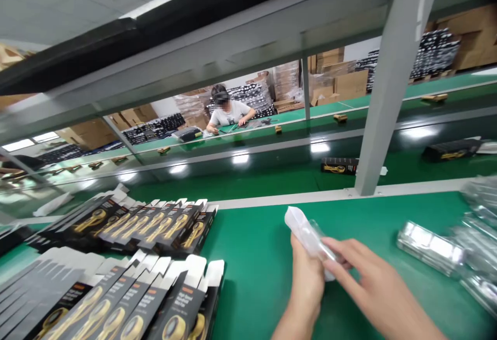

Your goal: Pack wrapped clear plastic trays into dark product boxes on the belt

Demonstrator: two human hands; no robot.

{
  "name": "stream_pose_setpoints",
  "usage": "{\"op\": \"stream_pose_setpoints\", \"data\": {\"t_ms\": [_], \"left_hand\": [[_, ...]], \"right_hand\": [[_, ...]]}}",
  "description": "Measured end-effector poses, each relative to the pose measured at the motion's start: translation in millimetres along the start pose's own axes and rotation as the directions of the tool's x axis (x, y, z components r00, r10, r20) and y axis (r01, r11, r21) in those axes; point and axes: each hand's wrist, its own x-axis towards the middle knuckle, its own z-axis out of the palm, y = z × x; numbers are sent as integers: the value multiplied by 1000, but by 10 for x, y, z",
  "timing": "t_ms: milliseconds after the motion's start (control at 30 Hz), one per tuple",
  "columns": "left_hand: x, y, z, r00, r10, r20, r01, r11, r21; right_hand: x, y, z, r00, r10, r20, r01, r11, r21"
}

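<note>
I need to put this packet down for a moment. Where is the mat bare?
Bare green mat lies between the black boxes and the hands, left and right. The right edge is crowded with clear trays.

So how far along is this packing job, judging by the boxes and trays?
Looks early. Done: one black box lies on the belt beyond. In hand: the left hand and right hand grip one clear tray. Left: flat boxes fanned out left, more clear trays waiting right.
</note>
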Motion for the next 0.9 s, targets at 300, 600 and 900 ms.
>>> {"op": "stream_pose_setpoints", "data": {"t_ms": [300,600,900], "left_hand": [[-173,-86,-141,957,78,278,-117,985,126],[-220,17,-179,965,-75,250,123,975,-182],[-510,89,-229,976,-36,214,0,986,167]], "right_hand": [[-130,135,137,974,-193,-119,159,956,-246],[-308,196,129,920,-386,-71,337,870,-360],[-320,524,214,977,-117,176,120,993,-9]]}}
